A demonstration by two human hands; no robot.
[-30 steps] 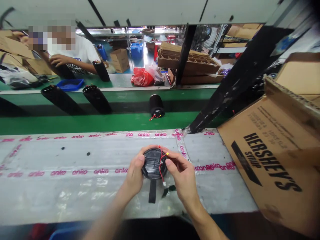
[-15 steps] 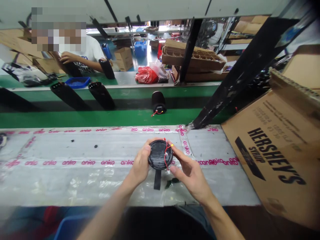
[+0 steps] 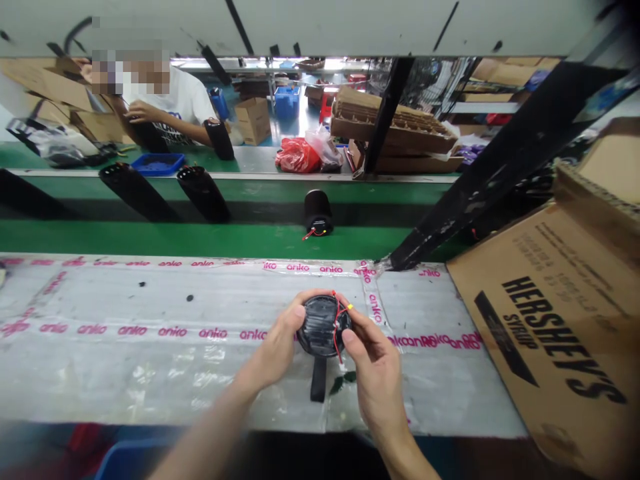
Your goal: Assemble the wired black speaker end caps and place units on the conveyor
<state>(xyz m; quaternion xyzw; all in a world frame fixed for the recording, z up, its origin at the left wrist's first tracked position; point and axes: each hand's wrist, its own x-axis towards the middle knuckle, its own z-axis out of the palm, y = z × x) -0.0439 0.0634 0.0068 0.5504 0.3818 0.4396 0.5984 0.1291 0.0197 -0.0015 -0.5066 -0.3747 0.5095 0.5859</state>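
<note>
Both hands hold a round black disc-shaped part (image 3: 320, 325) just above the plastic-covered bench (image 3: 150, 360). My left hand (image 3: 275, 350) curls around its left rim. My right hand (image 3: 373, 373) grips the right rim, thumb on the face beside thin red wires (image 3: 339, 327) with a yellow tip. A black strap (image 3: 318, 379) hangs from the part's underside onto the bench.
A green conveyor (image 3: 200, 239) runs behind the bench, carrying a short black cylinder (image 3: 318, 212) with red wires and two long black tubes (image 3: 203, 193). A brown printed carton (image 3: 555, 333) stands at right. A black post (image 3: 500, 167) leans across. A person in a white shirt (image 3: 170, 107) works opposite.
The disc stays in both hands; my right thumb has shifted along the red wires on its face. The view has moved slightly.
</note>
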